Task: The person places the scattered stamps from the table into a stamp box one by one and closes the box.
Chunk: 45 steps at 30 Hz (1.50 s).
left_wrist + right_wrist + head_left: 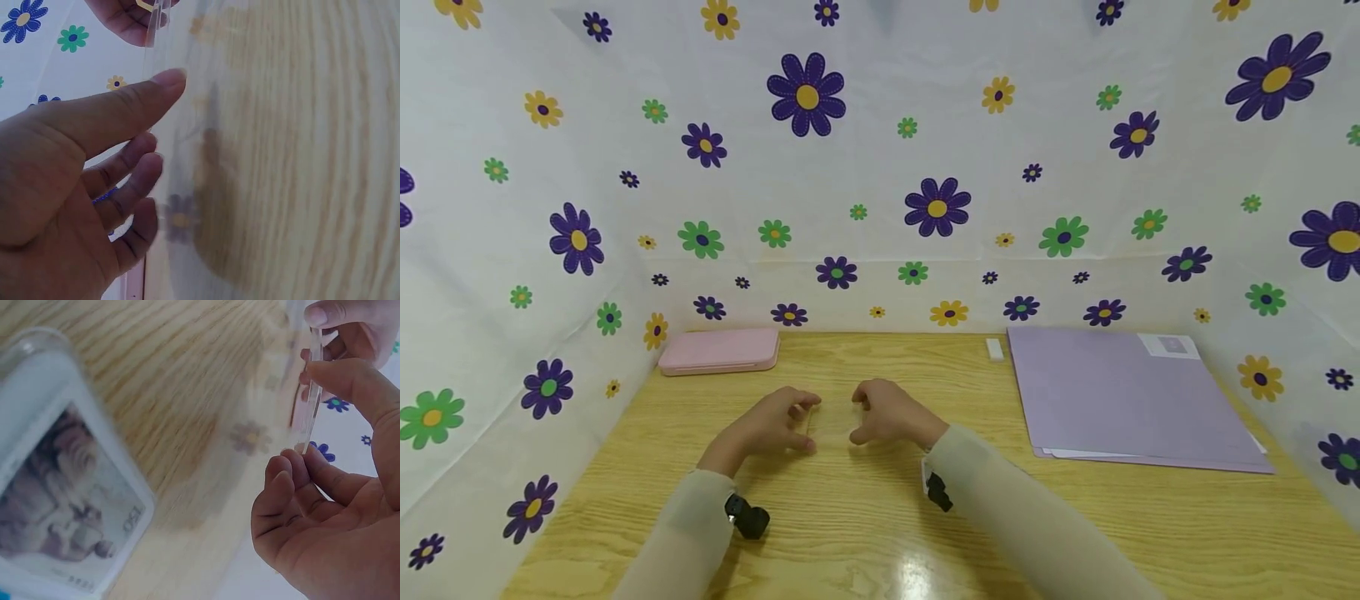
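Note:
A thin, clear, flat piece stretches between my two hands, over the middle of the wooden table. In the head view it is faint and mostly see-through. My right hand pinches its near end, thumb on one side and fingertips on the other. At the opposite end, my left hand holds it, thumb apart from the curled fingers. The left wrist view has the left thumb close along the clear edge, with part of the right hand beyond.
A pink case lies at the back left. To the right are purple folders with papers between them and a small white block. Flowered white sheeting encloses the table. A white-rimmed picture sits near the right wrist camera.

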{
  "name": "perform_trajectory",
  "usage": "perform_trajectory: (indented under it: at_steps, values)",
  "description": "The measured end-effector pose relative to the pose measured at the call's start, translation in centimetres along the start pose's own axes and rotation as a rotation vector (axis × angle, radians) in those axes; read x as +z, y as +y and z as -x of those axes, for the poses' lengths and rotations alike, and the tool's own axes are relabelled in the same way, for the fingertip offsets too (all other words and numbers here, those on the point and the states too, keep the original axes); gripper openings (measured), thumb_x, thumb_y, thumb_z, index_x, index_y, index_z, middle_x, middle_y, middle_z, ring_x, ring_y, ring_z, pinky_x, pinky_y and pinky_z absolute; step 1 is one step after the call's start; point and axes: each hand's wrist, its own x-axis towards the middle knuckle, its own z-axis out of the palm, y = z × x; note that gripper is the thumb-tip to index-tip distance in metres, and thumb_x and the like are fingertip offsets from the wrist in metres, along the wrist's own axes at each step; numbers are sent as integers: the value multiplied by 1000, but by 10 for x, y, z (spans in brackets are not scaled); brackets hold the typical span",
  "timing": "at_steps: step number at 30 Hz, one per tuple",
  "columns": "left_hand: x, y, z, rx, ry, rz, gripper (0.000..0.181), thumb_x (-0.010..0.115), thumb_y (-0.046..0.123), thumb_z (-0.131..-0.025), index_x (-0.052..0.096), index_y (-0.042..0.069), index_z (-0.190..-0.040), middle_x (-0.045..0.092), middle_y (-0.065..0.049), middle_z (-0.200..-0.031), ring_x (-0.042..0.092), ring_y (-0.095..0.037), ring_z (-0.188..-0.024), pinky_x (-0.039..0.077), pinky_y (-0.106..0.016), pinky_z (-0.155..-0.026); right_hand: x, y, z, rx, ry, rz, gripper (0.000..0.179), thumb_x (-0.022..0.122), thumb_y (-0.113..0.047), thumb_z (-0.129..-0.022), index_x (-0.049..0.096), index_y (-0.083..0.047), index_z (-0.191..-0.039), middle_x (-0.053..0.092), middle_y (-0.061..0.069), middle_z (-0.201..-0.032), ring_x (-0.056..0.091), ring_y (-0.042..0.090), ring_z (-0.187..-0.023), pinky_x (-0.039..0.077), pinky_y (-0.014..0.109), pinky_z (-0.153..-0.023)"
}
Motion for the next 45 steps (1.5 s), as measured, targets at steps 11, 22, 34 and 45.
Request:
perform_trajectory:
  at_steps: [11, 22, 34, 45]
  values:
    - [-5, 13, 18, 75, -17, -12, 65, 83, 26, -82, 55, 10, -138, 55, -6, -132, 55, -24, -112, 47, -45, -94, -7, 0, 24, -85, 4, -63, 57, 80, -16, -82, 55, 4, -130, 57, 18, -121, 55, 30, -107, 49, 44, -87]
    - [3, 28, 35, 152, 32, 44, 65, 84, 33, -80, 57, 11, -135, 56, -9, -127, 53, -23, -110, 47, -46, -91, -9, 7, 52, -97, 47, -170, 56, 78, -17, -85, 54, -2, -133, 53, 16, -122, 52, 28, -99, 47, 42, -82]
    - [21, 52, 42, 226, 82, 83, 62, 84, 33, -80, 58, 14, -133, 57, -9, -122, 53, -25, -109, 47, -51, -91, -16, 14, 87, -112, 141, -175, 56, 81, -19, -82, 56, -8, -131, 55, 12, -118, 52, 30, -101, 46, 41, -81]
    - [39, 75, 43, 271, 89, 100, 62, 83, 36, -80, 58, 17, -134, 56, -7, -122, 54, -26, -108, 48, -50, -88, -25, 28, 118, -124, 168, -199, 57, 81, -23, -82, 56, -11, -132, 54, 6, -115, 51, 24, -101, 47, 40, -80]
